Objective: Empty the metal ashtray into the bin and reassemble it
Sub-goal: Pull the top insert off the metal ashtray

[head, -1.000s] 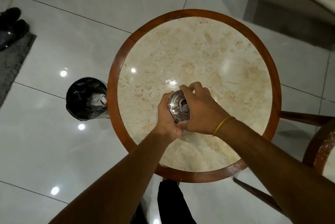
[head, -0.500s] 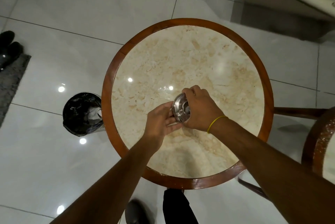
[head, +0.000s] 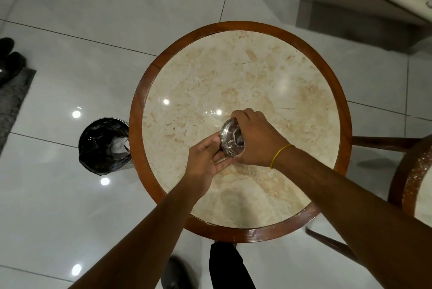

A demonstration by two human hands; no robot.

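A shiny round metal ashtray [head: 230, 137] is held over the round marble table [head: 257, 73], tilted with its top face turned to the left. My right hand [head: 256, 140] is wrapped around its right side and grips it. My left hand [head: 205, 160] sits just left of and below it, fingers loosely spread, fingertips touching the ashtray's lower edge. The bin [head: 105, 146], lined with a black bag and holding crumpled white paper, stands on the floor left of the table.
The table has a brown wooden rim [head: 138, 110]. A second wooden-rimmed table [head: 411, 178] is at the right edge. Dark shoes [head: 9, 59] and a grey mat [head: 14, 101] lie at far left. My leg and shoe show under the table's near edge.
My left hand has let go of the ashtray's left side and dropped lower with its fingers spread. The right hand keeps its grip. The view shifted, so the table sits lower in the frame.
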